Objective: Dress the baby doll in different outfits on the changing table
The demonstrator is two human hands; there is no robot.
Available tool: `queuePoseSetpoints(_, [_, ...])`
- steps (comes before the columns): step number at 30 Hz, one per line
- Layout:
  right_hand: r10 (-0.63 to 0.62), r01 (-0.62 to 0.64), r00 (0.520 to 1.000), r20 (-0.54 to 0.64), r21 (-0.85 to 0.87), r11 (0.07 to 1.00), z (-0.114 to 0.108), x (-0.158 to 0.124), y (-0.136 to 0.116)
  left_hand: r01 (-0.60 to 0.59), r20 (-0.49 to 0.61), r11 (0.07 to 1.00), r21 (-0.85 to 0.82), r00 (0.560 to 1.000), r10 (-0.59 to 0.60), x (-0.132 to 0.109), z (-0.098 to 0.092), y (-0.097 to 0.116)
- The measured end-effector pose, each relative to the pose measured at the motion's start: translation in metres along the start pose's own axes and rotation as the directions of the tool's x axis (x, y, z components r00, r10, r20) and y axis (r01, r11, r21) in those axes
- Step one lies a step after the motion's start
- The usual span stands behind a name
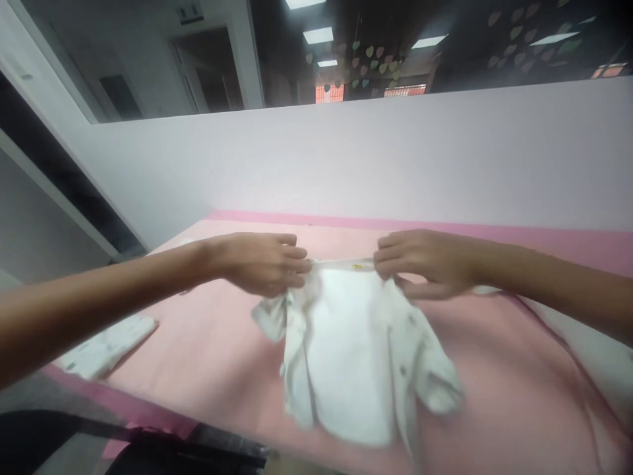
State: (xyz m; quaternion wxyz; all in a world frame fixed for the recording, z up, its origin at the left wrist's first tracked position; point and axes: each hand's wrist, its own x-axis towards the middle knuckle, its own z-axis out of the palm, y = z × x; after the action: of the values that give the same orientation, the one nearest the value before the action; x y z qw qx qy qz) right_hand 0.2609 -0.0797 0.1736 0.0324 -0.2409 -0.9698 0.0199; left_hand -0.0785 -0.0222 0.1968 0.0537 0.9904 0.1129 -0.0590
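Observation:
A small white baby jacket (351, 356) with a faint print and snap buttons hangs open-fronted over the pink tabletop, its plain white inside facing me. My left hand (264, 264) pinches its collar edge at the left. At the right end of the same edge, my right hand (420, 264) has its fingers closed on the fabric. The collar is stretched between both hands, and a small yellow mark shows on it. Both sleeves droop outward, and the lower hem reaches toward the table's near edge. Motion blurs the cloth slightly.
A folded white printed garment (111, 346) lies at the table's left. Pale fabric (583, 343) lies along the right side. The pink table cover (198, 349) meets a white wall (346, 158) with glass above. Dark chair parts (163, 455) stand below the near edge.

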Motion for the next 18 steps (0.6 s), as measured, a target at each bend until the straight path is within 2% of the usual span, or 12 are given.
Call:
queuePoseSetpoints(1, [0.047, -0.047, 0.999, 0.005, 0.000, 0.999, 0.015, 0.009, 0.027, -0.028, -0.010, 0.996, 0.082, 1.000, 0.029, 0.016, 0.012, -0.028])
queuePoseSetpoints(3, [0.218, -0.219, 0.975, 0.041, 0.030, 0.975, 0.047, 0.025, 0.076, -0.026, 0.031, 0.966, 0.259, 0.999, 0.019, 0.048, 0.041, -0.078])
queuePoseSetpoints(5, [0.373, -0.380, 0.919, 0.129, 0.041, 0.924, 0.080, 0.035, 0.110, 0.030, 0.080, 0.937, 0.348, 0.995, -0.062, 0.073, 0.071, -0.117])
queuePoseSetpoints(6, [0.431, -0.441, 0.891, 0.140, 0.045, 0.896, 0.095, 0.036, 0.119, 0.062, 0.085, 0.932, 0.357, 0.991, -0.099, 0.081, 0.086, -0.130])
queuePoseSetpoints(9, [0.551, -0.552, 0.833, 0.039, 0.107, 0.827, 0.129, 0.029, 0.114, 0.181, -0.017, 0.944, 0.274, 0.983, -0.184, 0.087, 0.122, -0.150])
queuePoseSetpoints(11, [0.657, -0.637, 0.751, -0.057, 0.197, 0.745, 0.145, 0.017, 0.095, 0.295, -0.143, 0.942, 0.162, 0.951, -0.274, 0.078, 0.141, -0.152])
queuePoseSetpoints(13, [0.775, -0.729, 0.624, -0.101, 0.284, 0.623, 0.158, 0.005, 0.074, 0.425, -0.246, 0.905, 0.006, 0.878, -0.411, 0.066, 0.157, -0.151])
queuePoseSetpoints(14, [0.810, -0.754, 0.578, -0.098, 0.316, 0.576, 0.164, 0.000, 0.066, 0.485, -0.280, 0.870, -0.089, 0.826, -0.489, 0.059, 0.164, -0.151])
queuePoseSetpoints(16, [0.864, -0.795, 0.498, -0.077, 0.359, 0.490, 0.176, -0.009, 0.058, 0.580, -0.304, 0.761, -0.289, 0.698, -0.648, 0.047, 0.178, -0.152])
queuePoseSetpoints(18, [0.897, -0.820, 0.438, -0.052, 0.386, 0.423, 0.185, -0.015, 0.058, 0.636, -0.271, 0.637, -0.435, 0.583, -0.766, 0.038, 0.190, -0.154])
